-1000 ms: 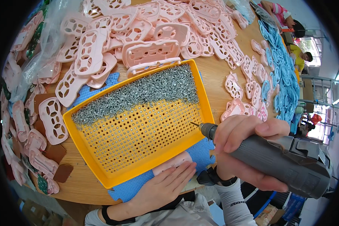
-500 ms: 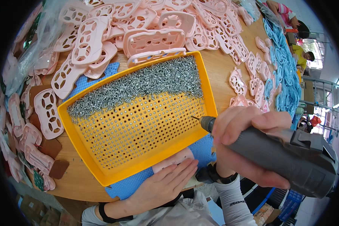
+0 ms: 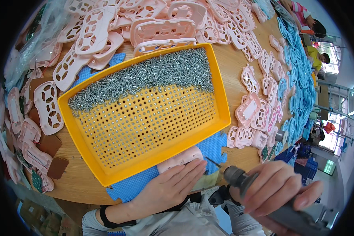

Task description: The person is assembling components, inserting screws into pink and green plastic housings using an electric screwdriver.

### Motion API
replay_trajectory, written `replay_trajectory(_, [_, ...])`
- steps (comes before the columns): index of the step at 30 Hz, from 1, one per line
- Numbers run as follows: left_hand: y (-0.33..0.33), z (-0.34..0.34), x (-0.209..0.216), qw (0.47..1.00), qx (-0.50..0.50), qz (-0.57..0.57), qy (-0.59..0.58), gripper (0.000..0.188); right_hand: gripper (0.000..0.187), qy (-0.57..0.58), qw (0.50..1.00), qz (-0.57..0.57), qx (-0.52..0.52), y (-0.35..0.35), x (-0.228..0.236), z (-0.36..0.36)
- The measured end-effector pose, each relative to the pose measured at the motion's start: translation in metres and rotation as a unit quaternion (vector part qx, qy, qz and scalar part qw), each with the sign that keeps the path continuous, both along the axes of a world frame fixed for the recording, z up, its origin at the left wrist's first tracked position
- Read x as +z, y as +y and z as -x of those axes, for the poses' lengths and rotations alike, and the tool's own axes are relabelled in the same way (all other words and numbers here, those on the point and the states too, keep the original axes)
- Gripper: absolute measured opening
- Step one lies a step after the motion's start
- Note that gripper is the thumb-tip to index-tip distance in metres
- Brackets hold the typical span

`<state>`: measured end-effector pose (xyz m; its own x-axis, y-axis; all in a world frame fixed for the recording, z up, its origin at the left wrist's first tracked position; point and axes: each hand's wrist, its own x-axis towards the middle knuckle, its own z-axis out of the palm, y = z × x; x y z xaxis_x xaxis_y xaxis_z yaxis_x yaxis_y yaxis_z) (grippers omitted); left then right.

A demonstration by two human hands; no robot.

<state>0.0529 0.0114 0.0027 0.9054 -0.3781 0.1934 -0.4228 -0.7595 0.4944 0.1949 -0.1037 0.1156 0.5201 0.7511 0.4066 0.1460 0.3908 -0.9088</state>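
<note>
the right hand (image 3: 277, 187) is clamped around the body of a grey power screwdriver (image 3: 236, 176), fingers wrapped over the housing. the tool is inclined, with its slim driver bit (image 3: 214, 162) directed up and to the left. the bit tip is just beside the fingertips of the left hand (image 3: 167, 188); whether it makes contact cannot be told.

the left hand lies over a pale pink plastic shell (image 3: 185, 156), fingers extended and together. the thumb is hidden, so it cannot be told whether the hand clamps the shell or only rests on it. the shell is on a blue foam mat (image 3: 129, 183), just below the near edge of a yellow perforated tray (image 3: 165, 151).

loose silver screws (image 3: 145, 76) are heaped along the far side of the tray. further screws sit heads up in many of the holes; other holes show dark.

pink cut-out panels (image 3: 86, 50) are piled beyond the tray on the wooden table (image 3: 78, 177). light blue plastic parts (image 3: 303, 90) form a long heap at the right.
</note>
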Motion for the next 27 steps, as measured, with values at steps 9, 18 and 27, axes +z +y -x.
replay_trajectory(9, [-0.002, 0.001, -0.003, 0.999, -0.001, 0.042, 0.016, 0.044, 0.02, -0.065, 0.998, -0.012, -0.002, 0.001, -0.031, 0.01])
replay_trajectory(18, [0.004, 0.0, 0.0, 1.0, -0.012, 0.016, -0.001, 0.038, 0.023, -0.069, 0.996, -0.037, -0.051, 0.017, -0.048, 0.021])
replay_trajectory(27, [0.0, -0.001, -0.001, 0.999, 0.004, 0.035, 0.0, 0.042, 0.011, 0.004, 0.997, -0.073, -0.029, 0.019, -0.053, 0.013])
